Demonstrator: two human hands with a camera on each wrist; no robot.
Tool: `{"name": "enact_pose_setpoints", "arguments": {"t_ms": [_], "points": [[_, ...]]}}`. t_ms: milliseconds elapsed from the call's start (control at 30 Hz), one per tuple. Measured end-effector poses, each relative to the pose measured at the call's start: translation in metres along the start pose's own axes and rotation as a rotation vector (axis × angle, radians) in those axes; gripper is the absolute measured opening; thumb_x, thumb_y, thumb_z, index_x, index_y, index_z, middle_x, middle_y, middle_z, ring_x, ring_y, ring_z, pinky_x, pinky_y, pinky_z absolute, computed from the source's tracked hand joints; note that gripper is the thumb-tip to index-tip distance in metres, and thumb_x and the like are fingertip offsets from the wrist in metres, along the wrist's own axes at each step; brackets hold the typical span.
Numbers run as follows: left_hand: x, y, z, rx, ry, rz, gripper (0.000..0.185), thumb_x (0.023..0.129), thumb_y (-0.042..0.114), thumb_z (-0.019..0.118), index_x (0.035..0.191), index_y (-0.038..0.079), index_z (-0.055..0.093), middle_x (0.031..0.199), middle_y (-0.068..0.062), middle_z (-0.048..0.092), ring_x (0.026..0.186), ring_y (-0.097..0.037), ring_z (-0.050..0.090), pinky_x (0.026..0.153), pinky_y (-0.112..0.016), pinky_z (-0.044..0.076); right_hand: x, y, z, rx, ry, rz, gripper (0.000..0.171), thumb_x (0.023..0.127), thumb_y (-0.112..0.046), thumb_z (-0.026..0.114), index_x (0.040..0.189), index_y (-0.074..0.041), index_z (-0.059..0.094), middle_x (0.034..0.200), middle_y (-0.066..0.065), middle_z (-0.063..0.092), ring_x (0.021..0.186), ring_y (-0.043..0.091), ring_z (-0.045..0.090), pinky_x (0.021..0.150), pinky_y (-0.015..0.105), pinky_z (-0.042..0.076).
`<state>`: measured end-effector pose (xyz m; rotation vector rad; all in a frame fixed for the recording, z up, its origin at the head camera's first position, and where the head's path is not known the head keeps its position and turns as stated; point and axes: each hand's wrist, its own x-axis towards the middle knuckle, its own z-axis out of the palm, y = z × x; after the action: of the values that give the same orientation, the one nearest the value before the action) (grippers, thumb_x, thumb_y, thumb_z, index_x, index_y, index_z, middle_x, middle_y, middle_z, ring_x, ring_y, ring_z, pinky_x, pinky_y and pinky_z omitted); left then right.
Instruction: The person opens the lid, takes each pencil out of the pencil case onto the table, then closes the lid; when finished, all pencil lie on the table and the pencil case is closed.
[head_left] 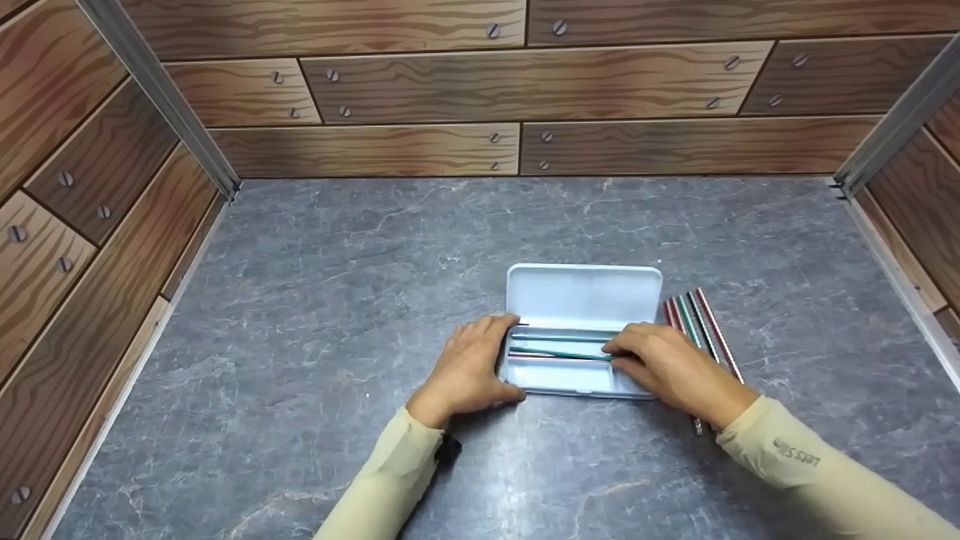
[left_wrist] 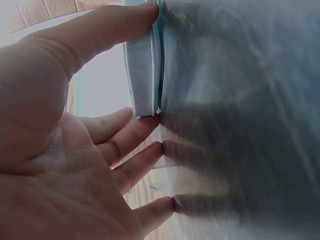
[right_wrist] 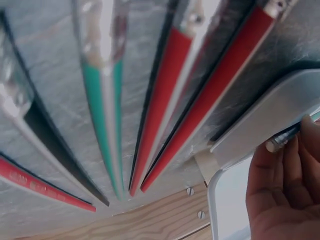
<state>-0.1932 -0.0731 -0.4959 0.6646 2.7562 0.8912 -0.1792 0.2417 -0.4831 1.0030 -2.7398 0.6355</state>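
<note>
An opened white pencil case [head_left: 559,377] lies with its lid [head_left: 585,294] tilted back. My left hand [head_left: 471,367] rests at its left end, thumb by the front corner and forefinger by the back one. In the left wrist view the left hand's [left_wrist: 75,145] fingers are spread and mostly straight, tips near the tabletop. My right hand [head_left: 671,367] reaches over the case's right side and pinches a pencil [right_wrist: 283,138], whose silvery end pokes out of the fingers in the right wrist view. Green and dark pencils [head_left: 555,352] lie lengthwise inside the case.
Several red, green and black pencils [head_left: 720,330] lie side by side right of the case, partly under my right forearm. Grey marbled tabletop [head_left: 337,300] spreads around. Wood-patterned walls [head_left: 420,150] border the back and sides.
</note>
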Motion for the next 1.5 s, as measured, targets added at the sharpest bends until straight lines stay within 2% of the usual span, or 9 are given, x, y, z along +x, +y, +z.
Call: {"name": "enact_pose_setpoints", "arguments": {"t_ms": [133,267,433,633,833,1033,1200,1300,1500], "points": [[0.001,0.0,0.0,0.0,0.002,0.005,0.103,0.078,0.026,0.101,0.165,0.01,0.049,0.159,-0.015,0.06,0.149,-0.04,0.056,0.133,-0.059,0.039,0.001,0.002,-0.002,0.024,0.034,-0.016,0.018,0.089,0.001,0.088,0.104,-0.008,0.085,0.096,0.004,0.084,0.086,0.024,0.079,0.081,0.044,0.068],[0.001,0.001,0.0,0.001,-0.001,0.0,0.103,0.078,0.027,0.101,0.165,0.01,0.048,0.16,-0.014,0.059,0.15,-0.04,0.055,0.135,-0.058,0.038,-0.002,0.004,-0.005,0.062,0.052,0.011,0.018,0.088,-0.001,0.09,0.102,-0.011,0.087,0.094,0.001,0.084,0.084,0.019,0.078,0.078,0.04,0.067],[0.002,0.002,-0.001,0.0,-0.001,-0.003,0.104,0.078,0.027,0.101,0.166,0.011,0.048,0.16,-0.013,0.059,0.152,-0.04,0.053,0.136,-0.057,0.036,-0.007,0.005,-0.012,0.143,0.091,0.086,0.022,0.087,-0.001,0.092,0.104,-0.014,0.088,0.097,-0.003,0.085,0.086,0.012,0.077,0.079,0.033,0.067],[0.002,0.001,-0.001,0.003,0.0,-0.004,0.104,0.078,0.028,0.101,0.165,0.011,0.048,0.16,-0.013,0.059,0.151,-0.04,0.054,0.135,-0.058,0.037,-0.014,0.006,-0.023,0.214,0.12,0.223,0.025,0.087,-0.001,0.092,0.108,-0.014,0.089,0.104,0.0,0.087,0.093,0.003,0.075,0.084,0.021,0.065],[0.002,0.001,0.0,-0.005,-0.004,-0.01,0.103,0.079,0.028,0.101,0.165,0.011,0.048,0.16,-0.013,0.059,0.152,-0.04,0.053,0.136,-0.06,0.035,-0.022,0.01,-0.035,0.244,0.167,0.327,0.023,0.088,-0.004,0.092,0.108,-0.014,0.089,0.105,0.004,0.087,0.091,-0.006,0.069,0.081,0.01,0.059],[0.002,0.0,0.0,-0.009,-0.008,-0.007,0.103,0.079,0.027,0.101,0.166,0.01,0.048,0.161,-0.014,0.059,0.152,-0.04,0.053,0.135,-0.058,0.036,-0.034,0.017,-0.044,0.326,0.182,0.433,0.021,0.092,-0.006,0.09,0.112,-0.012,0.088,0.11,0.011,0.086,0.087,-0.006,0.069,0.075,0.01,0.059],[0.001,-0.001,0.0,-0.013,-0.002,-0.001,0.103,0.078,0.026,0.101,0.166,0.01,0.048,0.161,-0.014,0.059,0.151,-0.041,0.053,0.135,-0.059,0.037,-0.042,0.022,-0.047,0.34,0.205,0.473,0.021,0.093,-0.006,0.089,0.113,-0.01,0.088,0.111,0.013,0.086,0.084,-0.005,0.071,0.071,0.012,0.06],[0.001,-0.001,0.001,-0.018,-0.002,0.0,0.104,0.078,0.025,0.101,0.166,0.01,0.048,0.16,-0.015,0.059,0.15,-0.042,0.054,0.135,-0.06,0.036,-0.047,0.025,-0.05,0.322,0.241,0.489,0.02,0.092,-0.006,0.09,0.112,-0.009,0.088,0.108,0.003,0.086,0.085,-0.007,0.071,0.072,0.01,0.059],[0.0,-0.001,0.001,-0.016,-0.001,-0.001,0.103,0.078,0.025,0.101,0.165,0.01,0.048,0.159,-0.015,0.06,0.151,-0.042,0.054,0.135,-0.059,0.036,-0.062,0.036,-0.054,0.326,0.342,0.536,0.022,0.09,0.0,0.09,0.112,-0.001,0.087,0.098,-0.035,0.075,0.086,-0.016,0.07,0.076,0.005,0.057]]}}
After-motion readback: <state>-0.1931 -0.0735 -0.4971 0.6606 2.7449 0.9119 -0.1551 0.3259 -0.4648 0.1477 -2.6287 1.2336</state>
